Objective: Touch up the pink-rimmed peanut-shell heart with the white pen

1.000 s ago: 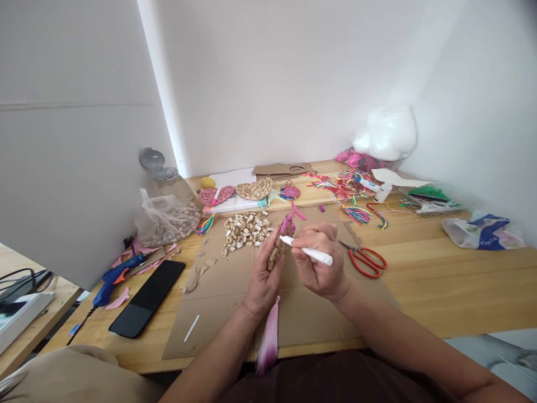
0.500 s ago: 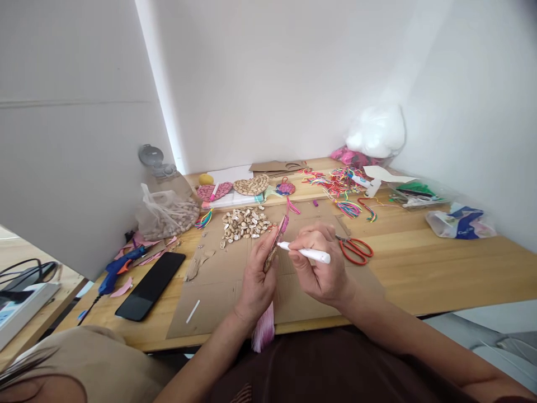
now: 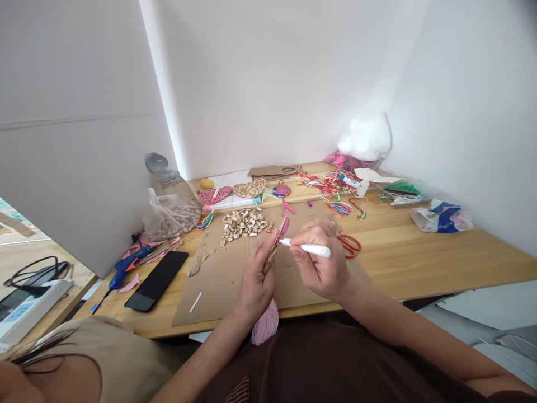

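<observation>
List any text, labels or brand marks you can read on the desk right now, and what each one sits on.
No text can be read for certain.
Blue and white plastic bag: bears print, too blurred to read.
White marker pen in the right hand: no lettering visible.
Shell ornament in the left hand: no writing.
Black phone: screen dark, nothing shown.
Blue glue gun: no legible mark.

Left hand (image 3: 257, 280) grips a shell-covered ornament (image 3: 277, 246) on edge, its pink tassel (image 3: 264, 329) hanging over the bench's near edge. Right hand (image 3: 323, 263) holds a white marker (image 3: 306, 249), tip on the ornament. Shells (image 3: 243, 223) piled behind, red scissors (image 3: 350, 244) just beside.
</observation>
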Demonstrator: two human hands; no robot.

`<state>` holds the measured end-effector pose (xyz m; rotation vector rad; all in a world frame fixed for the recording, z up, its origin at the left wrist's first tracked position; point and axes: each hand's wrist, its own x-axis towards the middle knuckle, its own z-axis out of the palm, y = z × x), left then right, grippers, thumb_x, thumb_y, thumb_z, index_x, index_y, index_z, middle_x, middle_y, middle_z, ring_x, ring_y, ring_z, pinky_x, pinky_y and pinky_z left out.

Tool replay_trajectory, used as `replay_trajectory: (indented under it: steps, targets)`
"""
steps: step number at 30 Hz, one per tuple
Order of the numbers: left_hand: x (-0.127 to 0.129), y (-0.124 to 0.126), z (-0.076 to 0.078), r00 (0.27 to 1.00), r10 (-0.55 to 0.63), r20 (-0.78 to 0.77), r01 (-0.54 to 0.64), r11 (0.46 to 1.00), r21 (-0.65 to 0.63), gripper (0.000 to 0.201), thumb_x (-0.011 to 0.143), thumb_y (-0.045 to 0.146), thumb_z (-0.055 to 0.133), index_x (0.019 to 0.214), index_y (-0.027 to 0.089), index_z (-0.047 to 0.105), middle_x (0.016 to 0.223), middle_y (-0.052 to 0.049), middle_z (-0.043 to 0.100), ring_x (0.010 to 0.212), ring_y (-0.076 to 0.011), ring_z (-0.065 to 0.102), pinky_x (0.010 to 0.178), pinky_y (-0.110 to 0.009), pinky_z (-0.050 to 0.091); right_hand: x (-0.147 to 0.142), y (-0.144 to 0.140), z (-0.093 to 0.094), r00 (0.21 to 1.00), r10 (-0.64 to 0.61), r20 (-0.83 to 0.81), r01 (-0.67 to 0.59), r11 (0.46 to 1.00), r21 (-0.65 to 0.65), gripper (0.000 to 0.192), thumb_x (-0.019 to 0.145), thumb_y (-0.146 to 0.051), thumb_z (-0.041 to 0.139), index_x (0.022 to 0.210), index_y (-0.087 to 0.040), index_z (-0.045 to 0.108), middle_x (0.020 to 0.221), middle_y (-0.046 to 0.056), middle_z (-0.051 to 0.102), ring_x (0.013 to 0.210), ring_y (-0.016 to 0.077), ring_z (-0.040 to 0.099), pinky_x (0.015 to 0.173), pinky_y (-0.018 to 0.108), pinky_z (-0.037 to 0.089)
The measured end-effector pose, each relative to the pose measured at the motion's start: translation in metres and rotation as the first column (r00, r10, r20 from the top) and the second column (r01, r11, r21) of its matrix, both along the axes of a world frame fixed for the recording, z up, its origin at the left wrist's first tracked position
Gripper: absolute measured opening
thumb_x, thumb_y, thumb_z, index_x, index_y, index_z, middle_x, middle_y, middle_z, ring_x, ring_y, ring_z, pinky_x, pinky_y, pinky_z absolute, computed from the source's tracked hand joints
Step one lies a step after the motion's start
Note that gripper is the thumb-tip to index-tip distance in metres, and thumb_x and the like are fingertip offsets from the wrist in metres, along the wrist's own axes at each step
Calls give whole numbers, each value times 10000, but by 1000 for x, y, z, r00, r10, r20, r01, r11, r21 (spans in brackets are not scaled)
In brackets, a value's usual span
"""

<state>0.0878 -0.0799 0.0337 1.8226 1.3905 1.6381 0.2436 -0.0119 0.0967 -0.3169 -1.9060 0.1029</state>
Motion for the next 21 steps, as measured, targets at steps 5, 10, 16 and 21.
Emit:
replay_trajectory:
  steps: [5, 10, 16, 21]
  targets:
    - [1, -2, -1, 999, -4, 32, 4, 1000, -2, 555, 984, 186, 487, 1492, 397, 414, 1510, -19, 486, 1421, -208, 416, 1222, -427, 304, 6, 2, 1, 1000, -23, -13, 23, 1000, -6, 51, 950, -188, 531, 955, -238, 527, 790, 17, 630, 794, 209, 602, 781, 412, 391]
    - [2, -6, 3, 997, -43, 65, 43, 999, -10, 561, 984, 181, 490, 1498, 391, 407, 1527, -15, 476, 1432, -215, 406, 1222, -444, 308, 6, 0, 4, 1000, 8, -17, -9, 998, -58, 48, 967, -209, 514, 948, -250, 532, 804, 26, 630, 798, 212, 606, 773, 410, 412]
    - [1, -10, 4, 998, -33, 49, 33, 999, -1, 562, 981, 173, 490, 1494, 390, 415, 1504, -20, 498, 1420, -212, 420, 1215, -435, 326, 5, -4, 9, 1000, -10, -8, 9, 999, -36, 41, 966, -206, 520, 949, -240, 534, 805, 24, 635, 808, 209, 597, 758, 410, 402]
    - [1, -13, 7, 1000, 5, -20, -5, 1000, 27, 566, 978, 155, 472, 1500, 365, 415, 1473, -41, 514, 1383, -218, 455, 1207, -439, 335, 5, -7, 15, 1000, -9, 8, 10, 997, -74, 53, 967, -196, 534, 923, -222, 550, 813, 13, 646, 810, 187, 599, 780, 389, 394]
